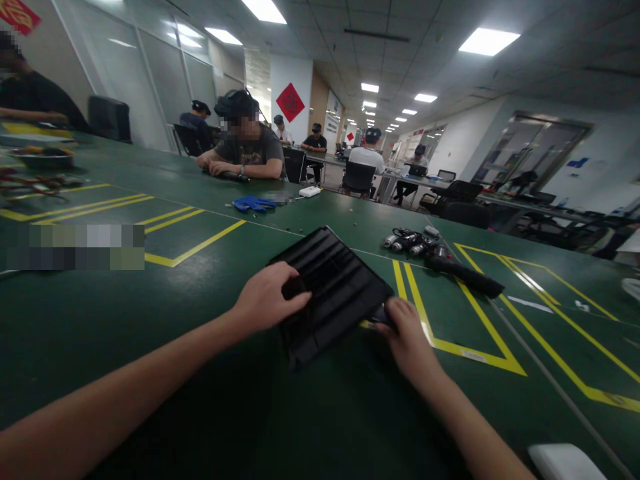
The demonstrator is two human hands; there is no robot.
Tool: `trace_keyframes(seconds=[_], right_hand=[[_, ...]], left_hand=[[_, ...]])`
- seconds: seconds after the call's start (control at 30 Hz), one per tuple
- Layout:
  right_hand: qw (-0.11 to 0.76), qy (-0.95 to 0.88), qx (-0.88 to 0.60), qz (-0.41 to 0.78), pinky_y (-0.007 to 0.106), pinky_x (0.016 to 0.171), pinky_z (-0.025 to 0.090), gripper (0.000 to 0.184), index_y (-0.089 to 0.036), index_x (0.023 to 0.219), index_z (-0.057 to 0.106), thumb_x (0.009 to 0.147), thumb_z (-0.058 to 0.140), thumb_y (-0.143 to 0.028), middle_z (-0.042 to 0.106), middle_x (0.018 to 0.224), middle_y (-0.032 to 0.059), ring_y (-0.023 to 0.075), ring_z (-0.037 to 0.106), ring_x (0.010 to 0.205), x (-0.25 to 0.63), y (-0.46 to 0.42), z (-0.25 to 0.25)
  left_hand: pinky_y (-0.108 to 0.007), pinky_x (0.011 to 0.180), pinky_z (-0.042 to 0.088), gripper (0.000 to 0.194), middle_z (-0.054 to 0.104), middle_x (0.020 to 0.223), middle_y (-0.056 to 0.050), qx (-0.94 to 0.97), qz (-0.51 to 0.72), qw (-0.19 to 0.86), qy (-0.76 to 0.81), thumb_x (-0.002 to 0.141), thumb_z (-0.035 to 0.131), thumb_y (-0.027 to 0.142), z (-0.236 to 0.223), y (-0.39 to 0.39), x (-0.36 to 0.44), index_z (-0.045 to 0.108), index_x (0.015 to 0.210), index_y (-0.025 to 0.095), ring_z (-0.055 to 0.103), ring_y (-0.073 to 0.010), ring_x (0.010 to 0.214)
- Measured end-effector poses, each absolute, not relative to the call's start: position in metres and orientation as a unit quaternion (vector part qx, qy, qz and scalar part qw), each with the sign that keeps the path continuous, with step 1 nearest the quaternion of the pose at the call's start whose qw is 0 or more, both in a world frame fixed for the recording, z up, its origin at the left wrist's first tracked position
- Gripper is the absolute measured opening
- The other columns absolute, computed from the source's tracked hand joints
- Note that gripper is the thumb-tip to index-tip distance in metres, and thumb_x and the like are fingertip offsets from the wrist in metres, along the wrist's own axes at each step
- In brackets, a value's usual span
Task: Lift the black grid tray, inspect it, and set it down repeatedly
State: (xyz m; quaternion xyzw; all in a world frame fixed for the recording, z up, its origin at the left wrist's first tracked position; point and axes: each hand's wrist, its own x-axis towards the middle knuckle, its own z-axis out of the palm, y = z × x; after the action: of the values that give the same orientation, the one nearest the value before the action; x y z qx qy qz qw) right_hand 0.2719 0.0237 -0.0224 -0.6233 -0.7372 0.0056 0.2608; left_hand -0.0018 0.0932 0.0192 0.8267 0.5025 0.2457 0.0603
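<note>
My left hand point(263, 298) grips a tilted, ridged black panel point(337, 283); my right hand point(407, 328), a dark piece point(383, 315) too blurred to identify.

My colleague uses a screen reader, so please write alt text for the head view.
A person's left hand grips a black ribbed panel over a green table, with the right hand at its right corner. Beyond lies a blue glove; another person sits across.
</note>
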Motion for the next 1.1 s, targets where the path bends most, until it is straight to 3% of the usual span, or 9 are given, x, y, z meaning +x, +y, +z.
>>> trace_keyframes(seconds=[0.2, 0.4, 0.5, 0.6, 0.67, 0.73, 0.83, 0.93, 1.1], right_hand=[[0.204, -0.590, -0.780, -0.051, 0.051, 0.093, 0.036, 0.061, -0.011, 0.138, 0.026, 0.083, 0.032, -0.038, 0.056, 0.117, 0.0169, 0.0354, 0.041, 0.114, 0.334, 0.037, -0.034], [0.113, -0.593, -0.792, -0.089, 0.054, 0.097, 0.032, 0.061, -0.005, 0.135, 0.029, 0.084, 0.032, -0.037, 0.054, 0.121, 0.0194, 0.0371, 0.041, 0.118, 0.343, 0.036, -0.044], [0.138, -0.589, -0.787, -0.124, 0.062, 0.098, 0.028, 0.059, -0.007, 0.134, 0.033, 0.084, 0.032, -0.040, 0.043, 0.134, 0.0174, 0.0416, 0.026, 0.127, 0.324, 0.034, -0.033], [0.171, -0.639, -0.745, -0.085, 0.056, 0.105, 0.022, 0.059, -0.008, 0.135, 0.031, 0.087, 0.029, -0.042, 0.036, 0.140, 0.0136, 0.0357, 0.019, 0.133, 0.287, 0.027, -0.025], [0.161, -0.698, -0.698, -0.024, 0.053, 0.108, 0.020, 0.059, -0.016, 0.138, 0.028, 0.087, 0.029, -0.046, 0.030, 0.145, 0.0084, 0.0303, 0.015, 0.136, 0.259, 0.017, -0.024], [0.139, -0.754, -0.642, 0.026, 0.053, 0.108, 0.019, 0.057, -0.023, 0.139, 0.026, 0.088, 0.028, -0.047, 0.027, 0.147, 0.0036, 0.0270, 0.014, 0.137, 0.233, 0.006, -0.025], [0.090, -0.808, -0.576, 0.079, 0.055, 0.108, 0.017, 0.052, -0.028, 0.137, 0.030, 0.089, 0.024, -0.047, 0.027, 0.147, 0.0010, 0.0272, 0.017, 0.136, 0.209, -0.009, -0.026], [0.072, -0.823, -0.555, 0.098, 0.055, 0.108, 0.017, 0.051, -0.030, 0.135, 0.033, 0.090, 0.022, -0.049, 0.030, 0.146, 0.0006, 0.0270, 0.021, 0.135, 0.210, -0.010, -0.023], [0.123, -0.757, -0.640, -0.054, 0.053, 0.108, 0.019, 0.051, -0.022, 0.135, 0.035, 0.090, 0.026, -0.043, 0.033, 0.144, 0.0055, 0.0270, 0.020, 0.135, 0.261, 0.014, -0.017]], left_hand=[[-0.038, 0.065, 0.043, 0.050, 0.063, 0.090, -0.019, 0.684, 0.138, -0.006, 0.716, 0.072, 0.047, 0.060, 0.019, 0.159, -0.063, 0.061, 0.079, 0.013, 0.058, -0.0352, 0.086], [-0.046, 0.067, 0.045, 0.054, 0.061, 0.086, -0.026, 0.681, 0.124, -0.023, 0.722, 0.074, 0.045, 0.056, 0.014, 0.171, -0.082, 0.063, 0.079, 0.005, 0.058, -0.0429, 0.086], [-0.049, 0.084, 0.041, 0.044, 0.059, 0.099, -0.027, 0.736, 0.197, -0.045, 0.646, 0.085, 0.033, 0.033, 0.016, 0.160, -0.068, 0.060, 0.099, 0.000, 0.054, -0.0392, 0.101], [-0.037, 0.092, 0.040, 0.044, 0.058, 0.113, -0.019, 0.796, 0.209, -0.014, 0.567, 0.085, 0.024, 0.011, 0.006, 0.134, -0.039, 0.050, 0.119, 0.003, 0.053, -0.0256, 0.108], [-0.030, 0.089, 0.044, 0.047, 0.062, 0.110, -0.010, 0.837, 0.189, 0.020, 0.514, 0.082, 0.029, 0.006, -0.008, 0.114, -0.017, 0.049, 0.124, 0.012, 0.058, -0.0178, 0.101], [-0.033, 0.099, 0.037, 0.052, 0.055, 0.126, -0.008, 0.886, 0.156, 0.057, 0.433, 0.078, 0.032, 0.003, -0.023, 0.099, 0.000, 0.046, 0.127, 0.014, 0.049, -0.0172, 0.117], [-0.039, 0.107, 0.026, 0.048, 0.042, 0.139, -0.011, 0.920, 0.118, 0.099, 0.360, 0.082, 0.032, 0.005, -0.035, 0.092, 0.011, 0.046, 0.128, 0.013, 0.035, -0.0179, 0.129], [-0.041, 0.108, 0.025, 0.040, 0.042, 0.139, -0.011, 0.914, 0.133, 0.088, 0.372, 0.090, 0.033, 0.019, -0.031, 0.092, 0.011, 0.047, 0.127, 0.014, 0.033, -0.0193, 0.130], [-0.049, 0.110, 0.016, 0.048, 0.031, 0.145, -0.007, 0.936, 0.145, 0.079, 0.310, 0.088, 0.045, 0.034, -0.006, 0.052, 0.016, 0.037, 0.135, 0.022, 0.022, -0.0241, 0.135]])
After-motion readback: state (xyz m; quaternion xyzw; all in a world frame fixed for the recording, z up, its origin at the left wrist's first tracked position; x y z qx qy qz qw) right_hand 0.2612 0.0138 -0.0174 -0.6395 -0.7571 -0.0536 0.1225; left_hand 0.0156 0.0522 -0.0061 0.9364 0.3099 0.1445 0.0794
